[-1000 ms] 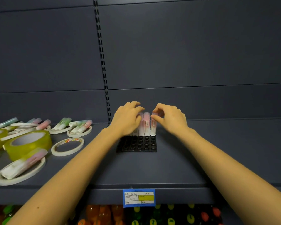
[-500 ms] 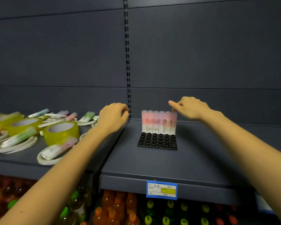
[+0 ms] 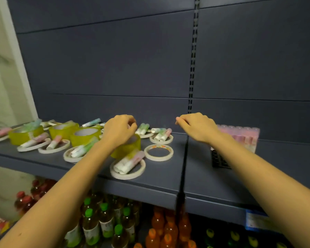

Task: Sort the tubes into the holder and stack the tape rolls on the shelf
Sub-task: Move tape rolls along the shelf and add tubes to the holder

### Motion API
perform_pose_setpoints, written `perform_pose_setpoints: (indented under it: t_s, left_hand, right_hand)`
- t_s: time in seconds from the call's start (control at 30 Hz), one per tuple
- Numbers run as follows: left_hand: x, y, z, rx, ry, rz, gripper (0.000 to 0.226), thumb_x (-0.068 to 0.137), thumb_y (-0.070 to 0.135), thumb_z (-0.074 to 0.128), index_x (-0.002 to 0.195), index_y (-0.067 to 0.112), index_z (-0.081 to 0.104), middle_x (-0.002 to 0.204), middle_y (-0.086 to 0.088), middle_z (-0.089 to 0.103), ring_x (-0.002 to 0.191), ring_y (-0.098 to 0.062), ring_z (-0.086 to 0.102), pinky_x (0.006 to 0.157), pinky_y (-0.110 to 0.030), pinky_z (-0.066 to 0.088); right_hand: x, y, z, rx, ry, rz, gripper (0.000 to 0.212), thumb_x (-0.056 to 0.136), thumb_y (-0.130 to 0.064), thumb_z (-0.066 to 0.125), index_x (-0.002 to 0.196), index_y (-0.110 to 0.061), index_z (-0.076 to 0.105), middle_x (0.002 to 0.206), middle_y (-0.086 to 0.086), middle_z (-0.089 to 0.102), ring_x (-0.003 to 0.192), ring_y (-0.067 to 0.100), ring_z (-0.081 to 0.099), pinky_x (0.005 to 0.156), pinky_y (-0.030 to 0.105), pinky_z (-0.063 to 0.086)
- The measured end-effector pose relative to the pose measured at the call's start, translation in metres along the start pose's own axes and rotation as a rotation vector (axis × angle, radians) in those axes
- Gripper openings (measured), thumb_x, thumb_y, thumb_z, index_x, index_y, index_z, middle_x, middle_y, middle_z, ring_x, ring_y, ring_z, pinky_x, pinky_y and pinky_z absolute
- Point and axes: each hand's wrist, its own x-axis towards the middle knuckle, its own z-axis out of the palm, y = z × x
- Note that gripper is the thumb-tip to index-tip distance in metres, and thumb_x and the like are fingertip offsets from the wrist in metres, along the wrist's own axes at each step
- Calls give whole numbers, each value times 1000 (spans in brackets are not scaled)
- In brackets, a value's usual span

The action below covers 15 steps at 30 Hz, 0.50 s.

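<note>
Left hand (image 3: 119,130) curled over yellow translucent tape roll (image 3: 133,144), grip unclear, likely fetching pastel plastic tubes (image 3: 128,162). Right hand (image 3: 197,127) slack, empty, near black grid holder (image 3: 217,160).

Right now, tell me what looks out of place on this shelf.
Loose tubes lie on their sides across flat white tape rings, scattered among yellow tape rolls on the left shelf. Only the pink tubes stand upright in the black holder.

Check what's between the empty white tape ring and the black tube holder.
Head view: only bare shelf and the panel seam lie between tape ring and tube holder.
</note>
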Motion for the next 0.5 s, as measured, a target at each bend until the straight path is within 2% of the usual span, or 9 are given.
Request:
perform_pose_setpoints:
  t_s: [0.07,0.17,0.33,0.5]
  left_hand:
    - [5,-24,-5,-10,-14,-7,21,88,26,52,96,16,69,99,-6,70,93,-29,61,69,-33,44]
    - [15,-61,-11,5,-27,26,24,88,28,50,97,16,69,98,-5,70,91,-27,62,65,-29,39]
    - [29,-116,-13,13,-66,91,25,90,28,48,99,17,68,98,-3,70,89,-26,62,63,-28,37]
    - [36,-152,-11,-24,-95,100,26,90,29,47,96,16,69,92,-3,70,77,-21,58,57,-26,32]
  right_hand:
    - [11,-22,11,16,-7,5,42,100,-40,28,107,-22,65,112,5,65,101,33,58,75,36,40]
    - [28,-55,28,20,-27,14,41,100,-41,30,103,-21,65,104,5,66,97,32,59,71,35,40]
    - [51,-103,59,30,-11,51,35,98,-43,36,110,-25,64,105,3,68,94,28,60,69,32,39]
    - [71,-141,82,24,-81,142,39,95,-46,40,101,-20,68,100,6,67,81,25,54,67,32,38]
